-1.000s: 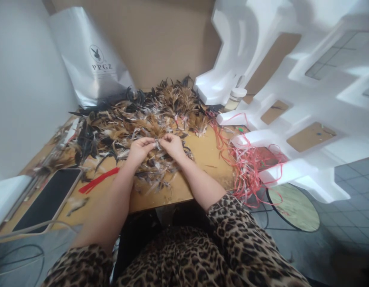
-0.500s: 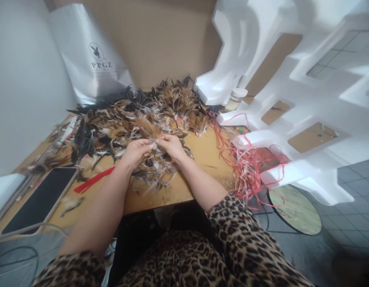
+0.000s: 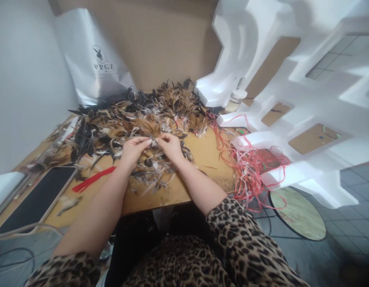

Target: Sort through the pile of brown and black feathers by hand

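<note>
A big heap of brown, black and white feathers [image 3: 133, 119] covers the far half of the wooden table [image 3: 202, 155]. My left hand [image 3: 133, 149] and my right hand [image 3: 170, 146] meet over the heap's near edge, fingertips touching. Both pinch a small bunch of feathers [image 3: 155, 142] between them. More loose feathers [image 3: 154, 175] lie under and just in front of my wrists.
A phone [image 3: 37, 197] lies at the left with a red strip [image 3: 93, 179] beside it. Tangled red strings [image 3: 247, 163] spill off the table's right edge. White foam packing [image 3: 292, 95] stands at the right, a small jar [image 3: 236, 99] behind it, a silver bag [image 3: 94, 63] at the back.
Both hands stay pinched together on the feathers. The view has shifted slightly; the hands sit a little higher and further left in the picture.
</note>
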`<state>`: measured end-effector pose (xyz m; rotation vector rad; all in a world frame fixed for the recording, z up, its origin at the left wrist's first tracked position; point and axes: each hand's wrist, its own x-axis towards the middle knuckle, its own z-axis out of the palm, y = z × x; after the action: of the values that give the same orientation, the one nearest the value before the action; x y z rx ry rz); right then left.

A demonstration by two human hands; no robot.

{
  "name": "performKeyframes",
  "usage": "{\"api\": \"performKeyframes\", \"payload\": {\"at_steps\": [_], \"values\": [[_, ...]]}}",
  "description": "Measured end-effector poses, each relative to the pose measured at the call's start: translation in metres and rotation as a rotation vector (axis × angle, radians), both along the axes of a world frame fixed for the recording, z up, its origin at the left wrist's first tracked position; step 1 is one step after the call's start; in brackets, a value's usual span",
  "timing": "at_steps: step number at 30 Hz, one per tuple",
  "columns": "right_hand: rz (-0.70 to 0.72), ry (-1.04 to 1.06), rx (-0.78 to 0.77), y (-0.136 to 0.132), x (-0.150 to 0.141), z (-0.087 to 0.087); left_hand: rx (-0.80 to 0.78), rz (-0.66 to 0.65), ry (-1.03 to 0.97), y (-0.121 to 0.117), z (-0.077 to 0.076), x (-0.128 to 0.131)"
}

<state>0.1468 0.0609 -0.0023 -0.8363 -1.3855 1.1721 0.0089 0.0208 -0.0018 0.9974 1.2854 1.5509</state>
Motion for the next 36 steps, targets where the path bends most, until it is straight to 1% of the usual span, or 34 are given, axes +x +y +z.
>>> {"api": "performKeyframes", "payload": {"at_steps": [3, 5, 7, 10, 12, 14, 16, 18, 21, 23, 24, 26, 29, 31, 33, 36], "values": [[-0.069, -0.101, 0.086, -0.001, 0.000, -0.002, 0.065, 0.096, 0.130, -0.003, 0.003, 0.005], [-0.107, -0.145, 0.116, -0.003, 0.000, -0.002, 0.092, 0.125, 0.180, -0.005, 0.004, 0.008], [-0.130, -0.161, 0.136, -0.006, -0.001, -0.003, 0.082, 0.123, 0.189, -0.006, 0.005, 0.011], [-0.142, -0.153, 0.159, -0.008, -0.004, -0.003, 0.051, 0.087, 0.149, -0.006, 0.003, 0.012], [-0.125, -0.125, 0.136, -0.010, -0.007, -0.003, 0.061, 0.069, 0.127, -0.005, 0.001, 0.012], [-0.063, -0.051, 0.054, -0.011, -0.008, -0.003, 0.071, 0.046, 0.096, -0.004, 0.001, 0.011], [0.027, 0.066, -0.070, -0.011, -0.009, -0.001, 0.068, -0.002, 0.022, -0.004, 0.001, 0.009], [0.131, 0.191, -0.211, -0.012, -0.008, 0.002, 0.047, -0.080, -0.106, -0.005, 0.002, 0.006], [0.325, 0.350, -0.404, -0.013, -0.006, 0.006, 0.003, -0.217, -0.292, -0.006, 0.002, 0.001], [0.419, 0.405, -0.478, -0.013, -0.005, 0.007, -0.012, -0.273, -0.337, -0.006, 0.002, -0.002], [0.432, 0.409, -0.493, -0.013, -0.005, 0.007, -0.013, -0.280, -0.333, -0.006, 0.002, -0.003], [0.375, 0.374, -0.485, -0.012, -0.006, 0.006, -0.009, -0.242, -0.260, -0.006, 0.002, -0.003], [0.170, 0.272, -0.390, -0.011, -0.008, 0.004, 0.017, -0.106, -0.047, -0.005, 0.003, 0.001], [0.034, 0.205, -0.296, -0.010, -0.009, 0.004, 0.043, -0.021, 0.073, -0.004, 0.003, 0.004], [-0.060, 0.129, -0.175, -0.011, -0.008, 0.004, 0.065, 0.034, 0.132, -0.004, 0.002, 0.006], [-0.113, 0.009, 0.024, -0.014, -0.006, 0.004, 0.074, 0.075, 0.171, -0.002, 0.000, 0.005]]}}
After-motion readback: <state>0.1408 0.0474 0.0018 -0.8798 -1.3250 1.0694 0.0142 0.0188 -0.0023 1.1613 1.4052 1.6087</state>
